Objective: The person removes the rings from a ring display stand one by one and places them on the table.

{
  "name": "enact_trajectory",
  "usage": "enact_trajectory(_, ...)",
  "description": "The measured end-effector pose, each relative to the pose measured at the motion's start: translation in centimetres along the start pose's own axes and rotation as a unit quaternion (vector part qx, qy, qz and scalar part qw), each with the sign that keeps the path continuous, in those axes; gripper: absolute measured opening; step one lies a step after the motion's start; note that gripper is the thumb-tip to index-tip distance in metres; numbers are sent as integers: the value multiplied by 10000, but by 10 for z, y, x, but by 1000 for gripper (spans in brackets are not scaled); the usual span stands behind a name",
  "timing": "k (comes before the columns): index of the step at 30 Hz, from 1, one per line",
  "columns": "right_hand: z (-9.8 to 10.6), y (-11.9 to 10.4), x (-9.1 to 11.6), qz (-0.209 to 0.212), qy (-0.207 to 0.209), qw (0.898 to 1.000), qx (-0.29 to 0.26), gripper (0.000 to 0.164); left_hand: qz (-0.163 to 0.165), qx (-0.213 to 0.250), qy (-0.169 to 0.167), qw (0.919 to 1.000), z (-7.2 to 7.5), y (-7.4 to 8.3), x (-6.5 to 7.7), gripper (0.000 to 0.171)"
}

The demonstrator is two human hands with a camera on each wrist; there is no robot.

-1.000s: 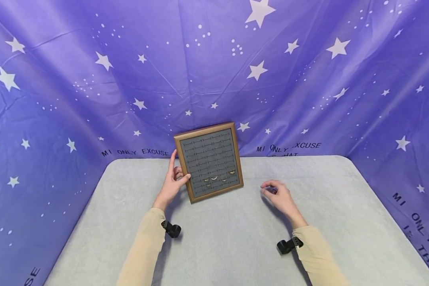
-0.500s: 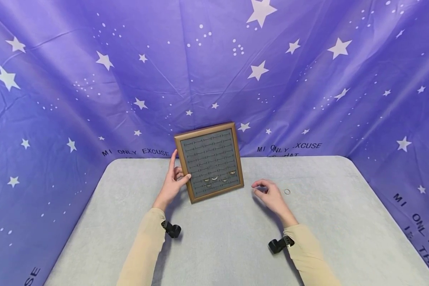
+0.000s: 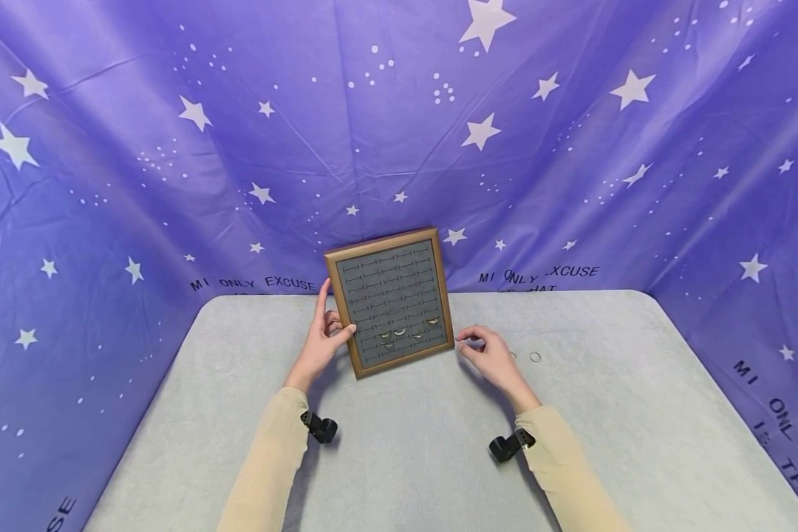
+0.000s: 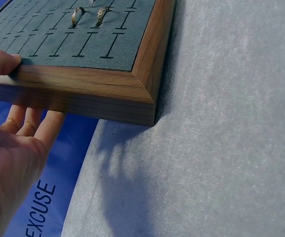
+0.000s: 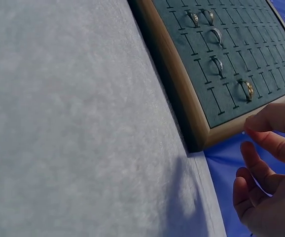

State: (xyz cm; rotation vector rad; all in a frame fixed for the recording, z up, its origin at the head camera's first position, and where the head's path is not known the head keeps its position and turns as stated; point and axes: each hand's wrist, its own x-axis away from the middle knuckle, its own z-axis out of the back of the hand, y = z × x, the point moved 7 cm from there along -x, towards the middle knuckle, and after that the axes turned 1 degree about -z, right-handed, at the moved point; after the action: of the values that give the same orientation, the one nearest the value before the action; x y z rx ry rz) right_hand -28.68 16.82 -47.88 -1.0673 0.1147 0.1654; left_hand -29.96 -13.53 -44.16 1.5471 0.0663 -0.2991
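Observation:
A wooden-framed ring display tray (image 3: pixel 406 360) with grey slotted padding leans tilted on the table. My left hand (image 3: pixel 318 340) grips its left side, thumb on the front, fingers behind, as the left wrist view also shows. Several rings sit in its lower slots, among them a gold ring (image 5: pixel 249 90) and a silver ring (image 5: pixel 216 35). My right hand (image 3: pixel 492 358) is beside the tray's lower right corner, thumb and index finger meeting in a pinch. A tiny pale speck at those tips looks like a ring, mostly hidden; the other fingers are loosely bent.
Behind my right hand lie two loose rings, one ring (image 3: pixel 535 357) in full view and another ring (image 3: pixel 513 356) partly covered by the hand. The pale table (image 3: pixel 412 451) ends at a purple star-printed cloth (image 3: pixel 239 148) behind the tray.
My right hand has moved left toward the tray, keeping its pinch. Two rings on the table have come into view behind it. The left hand and tray stay in place.

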Motion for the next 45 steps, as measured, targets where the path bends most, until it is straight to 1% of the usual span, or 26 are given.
enact_trajectory(8,-5,-7,-9,165,-75,9998,42,15,-30,4,20,10000,-1,1,0,96)
enact_trajectory(15,-7,-14,-12,257,-54,9997,24,16,-49,32,37,10000,0,-1,-1,96)
enact_trajectory(23,-13,-26,-14,465,-49,9988,-166,16,-53,104,51,9999,0,-4,-1,97)
enact_trajectory(27,-18,-35,-13,594,-44,9978,-304,15,-47,83,34,9999,0,-4,-1,97)
enact_trajectory(34,-32,-47,-13,601,-212,9960,-623,17,2,55,-12,10000,0,-3,-1,97)
enact_trajectory(45,-51,-65,-13,791,-221,9941,-710,16,-42,18,-17,10000,0,-1,-1,97)
